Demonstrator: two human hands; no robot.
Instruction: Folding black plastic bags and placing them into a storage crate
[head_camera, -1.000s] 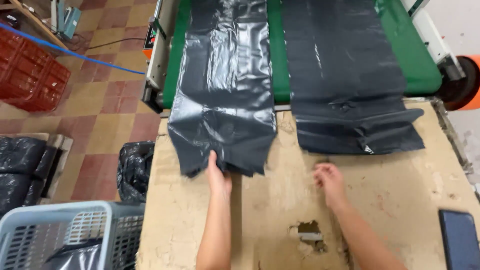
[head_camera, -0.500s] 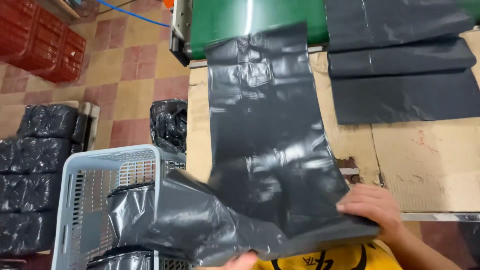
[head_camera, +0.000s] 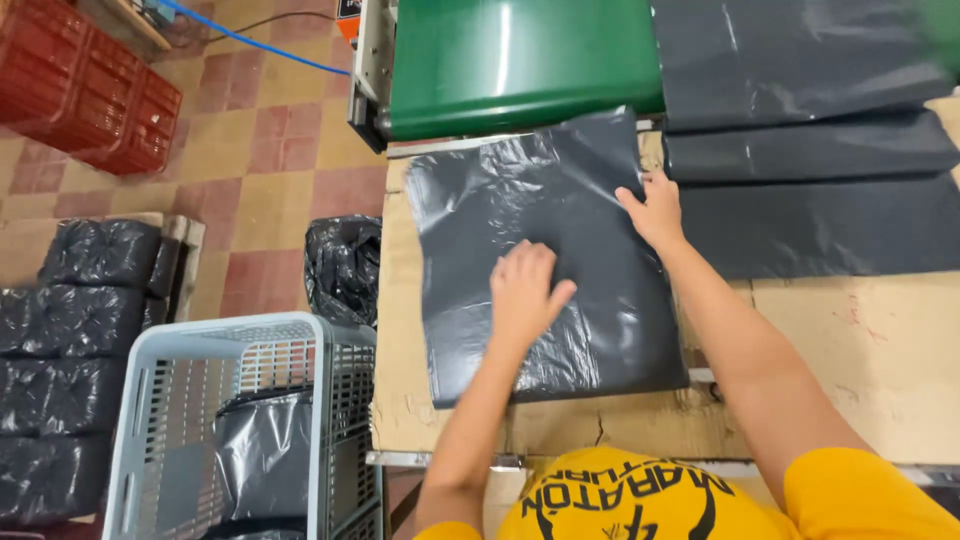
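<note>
Now the bag (head_camera: 545, 250) lies flat on the table (head_camera: 880, 350). Both hands press it, open, gripping nothing: the left hand (head_camera: 525, 292) at its centre, the right hand (head_camera: 655, 210) at two o'clock by its edge. A basket (head_camera: 240, 420) stands at eight o'clock.

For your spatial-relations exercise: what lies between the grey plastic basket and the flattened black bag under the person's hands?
In the head view, between the grey plastic basket and the flattened black bag lies a bare strip of the cardboard-covered table; nothing rests on it.

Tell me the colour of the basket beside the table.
Light grey-blue, a slatted plastic basket, clearest in the head view, at lower left.
</note>
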